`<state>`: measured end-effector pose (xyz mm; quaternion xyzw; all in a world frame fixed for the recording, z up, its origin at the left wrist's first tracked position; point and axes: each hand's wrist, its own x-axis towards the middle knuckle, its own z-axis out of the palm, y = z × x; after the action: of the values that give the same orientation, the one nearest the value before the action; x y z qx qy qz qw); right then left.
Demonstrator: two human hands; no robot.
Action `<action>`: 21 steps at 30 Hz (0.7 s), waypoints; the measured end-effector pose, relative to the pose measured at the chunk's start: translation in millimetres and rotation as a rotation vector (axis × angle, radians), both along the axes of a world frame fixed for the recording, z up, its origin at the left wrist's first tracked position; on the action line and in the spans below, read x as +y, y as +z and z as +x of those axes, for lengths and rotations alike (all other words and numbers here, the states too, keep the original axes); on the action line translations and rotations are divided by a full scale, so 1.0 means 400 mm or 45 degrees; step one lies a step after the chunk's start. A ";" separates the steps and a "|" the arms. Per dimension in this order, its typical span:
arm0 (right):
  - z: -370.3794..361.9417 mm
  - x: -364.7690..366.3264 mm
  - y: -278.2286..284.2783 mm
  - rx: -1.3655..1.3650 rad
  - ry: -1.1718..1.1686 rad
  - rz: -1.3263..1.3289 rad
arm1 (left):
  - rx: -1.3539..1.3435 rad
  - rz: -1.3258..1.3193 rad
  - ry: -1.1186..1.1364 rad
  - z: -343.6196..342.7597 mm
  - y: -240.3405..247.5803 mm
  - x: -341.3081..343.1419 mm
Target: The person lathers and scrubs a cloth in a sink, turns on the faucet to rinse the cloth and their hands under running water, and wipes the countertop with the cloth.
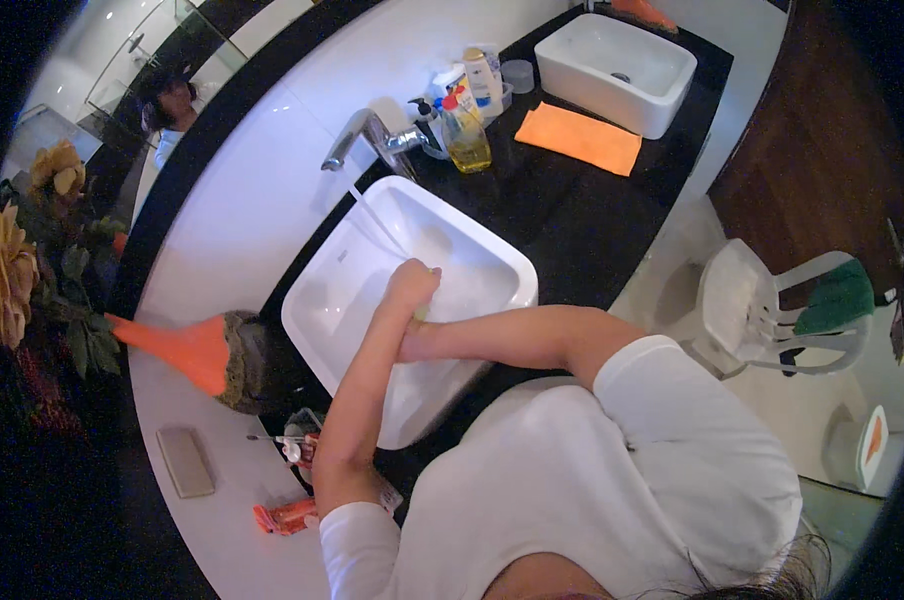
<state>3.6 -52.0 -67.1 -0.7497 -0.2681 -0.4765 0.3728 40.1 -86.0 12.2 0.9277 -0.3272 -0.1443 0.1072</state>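
Note:
Water runs from the chrome faucet (362,140) in a thin stream into a white basin (512,262). Over the basin, my left hand (410,287) is closed, with bits of a small yellow-green thing (422,313) showing beside its fingers. What kind of thing that is, I cannot make out. My right hand (413,342) is just below, crossing against my left wrist. Its fingers are mostly hidden by my left arm.
Beyond the faucet stand a bottle of yellow liquid (467,145) and several white bottles. An orange cloth (579,138) lies before a second basin (612,85). An orange-necked vase (197,355) stands left. A white chair (742,300) holding a green cloth is at right.

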 end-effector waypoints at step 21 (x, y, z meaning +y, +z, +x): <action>-0.087 -0.319 0.298 2.003 1.350 1.936 | -0.910 -0.436 -0.543 -0.140 0.343 0.099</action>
<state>-31.1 -179.6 52.0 -0.2214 0.1058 0.2843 0.9268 -15.9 -46.4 149.4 0.8000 -0.5468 0.2225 0.1072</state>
